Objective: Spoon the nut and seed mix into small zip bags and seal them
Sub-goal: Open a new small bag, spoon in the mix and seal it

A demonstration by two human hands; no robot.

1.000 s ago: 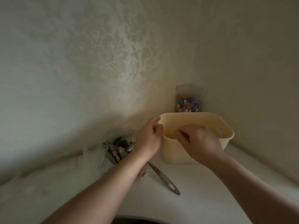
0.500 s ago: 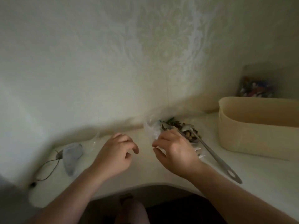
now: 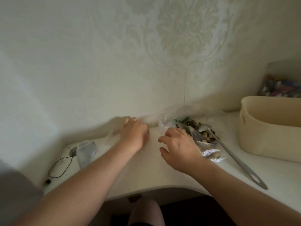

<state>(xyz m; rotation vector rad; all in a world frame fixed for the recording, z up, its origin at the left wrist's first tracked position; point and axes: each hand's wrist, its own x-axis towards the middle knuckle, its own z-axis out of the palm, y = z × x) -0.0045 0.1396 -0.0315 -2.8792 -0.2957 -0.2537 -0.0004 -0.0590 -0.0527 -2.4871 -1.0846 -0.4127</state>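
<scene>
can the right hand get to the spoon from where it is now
Probably yes. The right hand hovers beside the bag of mix, and the spoon lies just to its right, handle bare on the table, nothing between them.

The wallpaper (image 3: 179,46) was pale cream with a faint damask pattern. The counter (image 3: 146,168) was off-white, the plastic basket (image 3: 268,137) beige. A grey metal spoon (image 3: 236,159) lay on brown and tan nut mix (image 3: 203,136) in a clear bag (image 3: 210,152). A black cord (image 3: 60,167) looped at the left.

- A cream basket (image 3: 267,136) is sitting at my right on the tabletop (image 3: 146,173).
- A black cord (image 3: 61,165) is lying looped at my far left.
</scene>
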